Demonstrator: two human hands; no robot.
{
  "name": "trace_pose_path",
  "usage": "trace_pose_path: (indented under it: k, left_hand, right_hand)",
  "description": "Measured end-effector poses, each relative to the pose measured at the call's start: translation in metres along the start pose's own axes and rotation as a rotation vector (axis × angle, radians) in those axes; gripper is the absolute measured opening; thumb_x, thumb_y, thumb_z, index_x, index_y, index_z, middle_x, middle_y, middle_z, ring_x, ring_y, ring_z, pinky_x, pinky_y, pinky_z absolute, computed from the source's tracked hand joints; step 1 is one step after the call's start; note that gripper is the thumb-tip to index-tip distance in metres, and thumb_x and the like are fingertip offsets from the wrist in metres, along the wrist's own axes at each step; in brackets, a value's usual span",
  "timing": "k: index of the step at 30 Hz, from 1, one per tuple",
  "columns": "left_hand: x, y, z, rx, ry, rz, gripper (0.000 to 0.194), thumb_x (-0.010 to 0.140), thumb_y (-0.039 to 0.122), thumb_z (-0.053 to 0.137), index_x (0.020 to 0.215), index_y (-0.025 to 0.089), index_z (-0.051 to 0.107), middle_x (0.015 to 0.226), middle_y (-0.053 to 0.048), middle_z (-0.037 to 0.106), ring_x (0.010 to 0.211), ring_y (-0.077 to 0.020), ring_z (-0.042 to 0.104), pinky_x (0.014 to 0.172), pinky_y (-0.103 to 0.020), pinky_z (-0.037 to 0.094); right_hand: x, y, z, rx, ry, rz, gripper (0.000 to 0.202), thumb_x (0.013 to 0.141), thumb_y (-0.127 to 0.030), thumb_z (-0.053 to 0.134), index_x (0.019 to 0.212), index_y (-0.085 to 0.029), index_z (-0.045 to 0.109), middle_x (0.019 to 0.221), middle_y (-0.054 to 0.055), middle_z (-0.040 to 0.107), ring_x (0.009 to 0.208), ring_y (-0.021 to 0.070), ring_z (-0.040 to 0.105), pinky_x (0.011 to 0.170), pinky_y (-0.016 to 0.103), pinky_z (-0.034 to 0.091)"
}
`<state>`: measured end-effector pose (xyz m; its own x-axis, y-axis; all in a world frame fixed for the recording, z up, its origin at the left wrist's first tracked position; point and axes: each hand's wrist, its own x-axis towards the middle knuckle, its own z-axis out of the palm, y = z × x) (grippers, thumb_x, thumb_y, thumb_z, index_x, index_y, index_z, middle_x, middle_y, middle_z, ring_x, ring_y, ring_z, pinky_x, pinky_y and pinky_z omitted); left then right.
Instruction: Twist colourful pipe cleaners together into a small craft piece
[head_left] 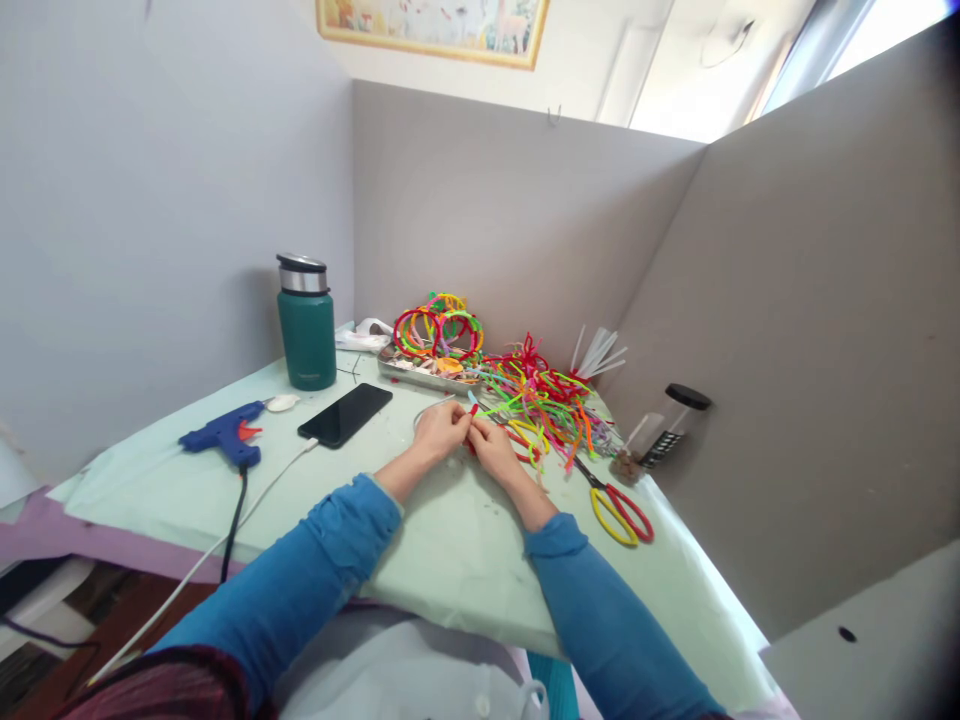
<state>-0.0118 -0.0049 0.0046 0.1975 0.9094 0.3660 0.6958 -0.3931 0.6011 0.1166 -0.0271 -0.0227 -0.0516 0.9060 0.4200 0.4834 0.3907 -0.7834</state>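
Observation:
My left hand (442,430) and my right hand (493,446) meet over the middle of the table, fingertips pinched together. Between them is a short red pipe cleaner (474,409), its tip poking up above the fingers; the rest is hidden by my hands. Just behind and to the right spreads a tangled heap of colourful pipe cleaners (555,400). Red and yellow scissor handles (529,440) lie partly covered close to my right hand. Farther right, another pair of scissors (621,512) with one yellow and one red handle rests on the cloth.
A metal tray (427,378) holds looped pipe cleaners (439,330) at the back. On the left are a green bottle (307,335), a phone (345,415) on a white cable and a blue glue gun (225,434). A clear jar (667,430) leans near the right partition (810,330).

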Motion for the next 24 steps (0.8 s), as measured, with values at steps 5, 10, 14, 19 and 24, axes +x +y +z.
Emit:
trace_pose_path:
  k: [5, 10, 14, 19, 24]
  left_hand:
    - [-0.001, 0.0018, -0.0012, 0.004, 0.001, 0.017, 0.021, 0.078, 0.034, 0.05, 0.08, 0.02, 0.065, 0.077, -0.001, 0.069, 0.069, -0.0131, 0.059, 0.062, -0.021, 0.038]
    - [-0.0018, 0.0017, -0.0005, 0.015, 0.012, 0.035, 0.018, 0.077, 0.033, 0.051, 0.081, 0.02, 0.065, 0.076, -0.001, 0.069, 0.07, -0.0135, 0.06, 0.062, -0.021, 0.039]
    - [-0.0014, 0.0011, 0.0007, 0.012, 0.004, 0.03, 0.018, 0.077, 0.032, 0.051, 0.081, 0.021, 0.064, 0.076, -0.001, 0.069, 0.071, -0.0134, 0.06, 0.062, -0.021, 0.039]
    - [-0.001, 0.0014, 0.0013, 0.014, -0.012, 0.028, 0.019, 0.077, 0.033, 0.051, 0.08, 0.02, 0.064, 0.078, -0.002, 0.069, 0.071, -0.0133, 0.06, 0.062, -0.021, 0.039]
    - [-0.0012, 0.0007, 0.0021, 0.05, -0.005, 0.031, 0.02, 0.076, 0.035, 0.051, 0.082, 0.02, 0.064, 0.079, -0.002, 0.068, 0.072, -0.0137, 0.059, 0.063, -0.022, 0.039]
  right_hand:
    - [-0.0005, -0.0002, 0.0, -0.024, 0.028, -0.037, 0.024, 0.08, -0.03, 0.042, 0.067, -0.019, 0.06, 0.065, 0.0, 0.056, 0.063, 0.0151, 0.047, 0.057, 0.025, 0.034]
    - [-0.0014, -0.0032, -0.0016, 0.027, 0.023, -0.005, 0.022, 0.078, -0.029, 0.044, 0.064, -0.019, 0.059, 0.059, -0.001, 0.055, 0.058, 0.0142, 0.046, 0.054, 0.025, 0.034]
    - [-0.0012, -0.0042, -0.0023, 0.109, 0.022, 0.069, 0.018, 0.075, -0.028, 0.047, 0.067, -0.018, 0.06, 0.056, -0.001, 0.054, 0.051, 0.0122, 0.044, 0.05, 0.024, 0.033]
    - [0.0, -0.0007, -0.0008, 0.211, 0.032, 0.134, 0.012, 0.071, -0.026, 0.05, 0.07, -0.017, 0.059, 0.054, -0.003, 0.053, 0.044, 0.0092, 0.041, 0.044, 0.022, 0.032]
    - [0.0008, 0.0023, 0.0, 0.26, 0.042, 0.159, 0.011, 0.069, -0.025, 0.052, 0.071, -0.017, 0.058, 0.051, -0.004, 0.05, 0.043, 0.0087, 0.041, 0.043, 0.021, 0.032]
